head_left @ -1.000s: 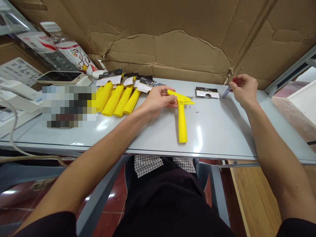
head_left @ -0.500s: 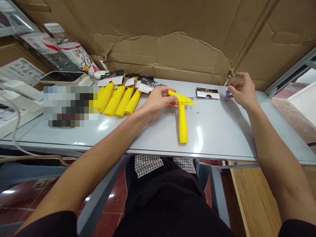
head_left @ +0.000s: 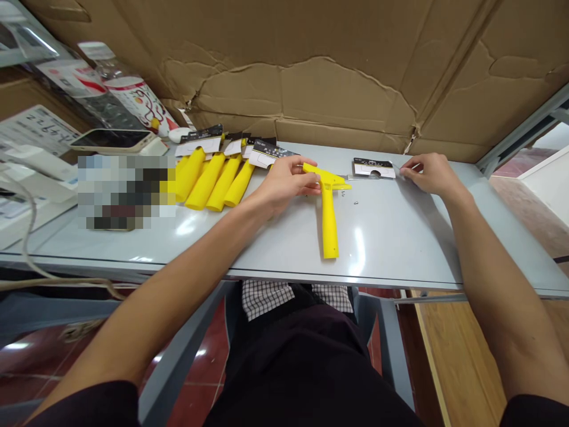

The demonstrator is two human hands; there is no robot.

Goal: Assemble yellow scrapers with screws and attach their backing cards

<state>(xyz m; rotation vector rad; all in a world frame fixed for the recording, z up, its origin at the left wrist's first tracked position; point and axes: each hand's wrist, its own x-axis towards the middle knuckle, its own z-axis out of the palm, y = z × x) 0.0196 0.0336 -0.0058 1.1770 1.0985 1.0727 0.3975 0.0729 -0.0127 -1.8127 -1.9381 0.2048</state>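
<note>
Left hand (head_left: 288,181) had thumb and fingers closed on the left end of the yellow tool's (head_left: 329,219) head. Tool sat mid-table (head_left: 400,237), handle toward the front edge. Right hand (head_left: 430,172): fingertips nearly together, just beside the card's (head_left: 373,168) right end; couldn't tell if they gripped anything. Small metal bits (head_left: 356,203) lay right of the handle. Yellow handles (head_left: 216,182) lay left.

Yellow tool (head_left: 328,201) (T-shaped), handle (head_left: 329,231) nearest.
</note>
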